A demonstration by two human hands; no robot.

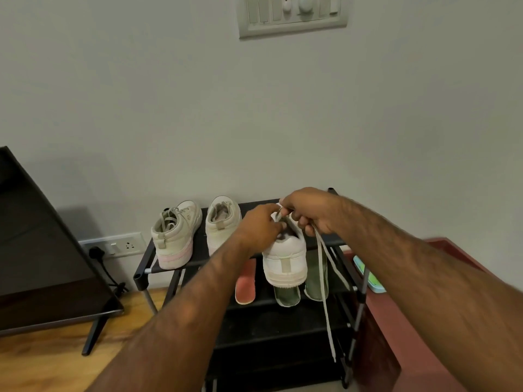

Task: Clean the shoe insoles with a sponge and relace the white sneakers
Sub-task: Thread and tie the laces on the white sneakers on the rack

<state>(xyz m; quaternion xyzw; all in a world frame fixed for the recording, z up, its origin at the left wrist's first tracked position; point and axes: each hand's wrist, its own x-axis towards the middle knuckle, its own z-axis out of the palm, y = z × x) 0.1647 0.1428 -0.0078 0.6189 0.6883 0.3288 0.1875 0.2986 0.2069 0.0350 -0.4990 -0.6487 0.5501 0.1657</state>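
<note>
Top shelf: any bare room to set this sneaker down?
Top shelf: left half crowded by two sneakers; a bare strip shows right of the held sneaker, by the end post. Second shelf is crowded with insoles. Third shelf looks bare, though the lace hangs across its right.

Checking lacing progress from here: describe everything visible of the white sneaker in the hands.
The white sneaker is heel toward the camera at the top front edge of the black rack: leather-like upper, beige heel tab, dingy sole. The left hand grips its collar; the right hand pinches the lace, whose ends hang slack below the shelf.
</note>
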